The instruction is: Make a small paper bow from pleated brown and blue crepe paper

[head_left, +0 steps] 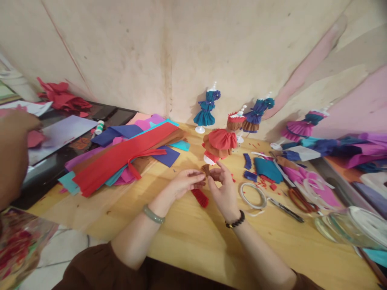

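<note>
A small piece of brown crepe paper (206, 169), gathered into pleats, is pinched between my left hand (186, 182) and my right hand (223, 189). Both hands are closed at the fingertips around it, above the wooden table (187, 237). Just below them a red pleated paper strip (200, 198) lies on the wood. Behind my fingers stands a mini dress form in a red and brown paper dress (222, 139), slightly tilted in view. My right hand is close to its white base (209, 159).
More dressed forms (205, 114) stand along the wall. Stacked paper sheets (121, 161) lie left. To the right are a tape roll (253, 196), a cutter knife (286, 209), scissors (302, 201) and a clear jar (353, 227). Another person's hand (15, 149) is at far left.
</note>
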Available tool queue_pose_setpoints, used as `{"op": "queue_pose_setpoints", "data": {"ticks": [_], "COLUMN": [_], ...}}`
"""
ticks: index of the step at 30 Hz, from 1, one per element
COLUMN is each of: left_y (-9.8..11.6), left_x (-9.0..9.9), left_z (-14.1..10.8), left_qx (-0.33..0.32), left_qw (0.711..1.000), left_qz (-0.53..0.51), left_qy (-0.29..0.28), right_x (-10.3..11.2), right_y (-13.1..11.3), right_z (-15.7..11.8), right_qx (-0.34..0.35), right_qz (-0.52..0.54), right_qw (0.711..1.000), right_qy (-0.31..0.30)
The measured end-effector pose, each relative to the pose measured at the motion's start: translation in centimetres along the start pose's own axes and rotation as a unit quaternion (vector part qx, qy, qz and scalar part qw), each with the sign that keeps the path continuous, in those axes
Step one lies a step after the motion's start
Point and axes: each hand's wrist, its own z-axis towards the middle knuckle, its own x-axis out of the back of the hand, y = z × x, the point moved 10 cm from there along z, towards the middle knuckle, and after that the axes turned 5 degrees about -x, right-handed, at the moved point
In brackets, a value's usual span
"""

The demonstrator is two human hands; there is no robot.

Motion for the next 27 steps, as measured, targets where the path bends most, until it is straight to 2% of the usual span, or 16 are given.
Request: {"op": "queue_pose_setpoints", "data": {"ticks": [3,7,10,12,15,20,27], "left_y": [-0.2,0.5,1.1,1.3,1.4,0.9,1.3], "left_x": [-0.3,0.7,1.2,1.5,1.7,1.7,0.9], "left_z": [0.1,0.3,0.4,0.5,0.6,0.6,0.1], "left_qx": [-0.003,-0.031,-0.041,-0.046,-0.056,-0.052,-0.055], "left_qw": [1.000,0.999,0.998,0.998,0.997,0.997,0.996], "left_qz": [0.012,0.024,0.023,0.019,0.019,0.036,0.063], "left_qy": [-0.014,0.022,0.040,0.049,0.048,0.040,0.022], "right_x": [-0.5,-1.4,-1.7,-1.5,-1.3,-1.6,-2.0], "right_y": [-0.4,-1.0,-1.4,-1.1,0.3,3.1,4.0], "right_z": [0.0,0.0,0.4,1.0,1.8,1.8,1.5], "right_qx": [0.014,0.053,0.067,0.040,-0.048,-0.177,-0.208], "right_qz": [-0.029,-0.093,-0.097,-0.062,0.022,0.131,0.189], "right_qw": [0.999,0.994,0.993,0.997,0.997,0.973,0.957], "right_qy": [0.004,-0.003,-0.023,-0.037,-0.059,-0.067,-0.071]}}
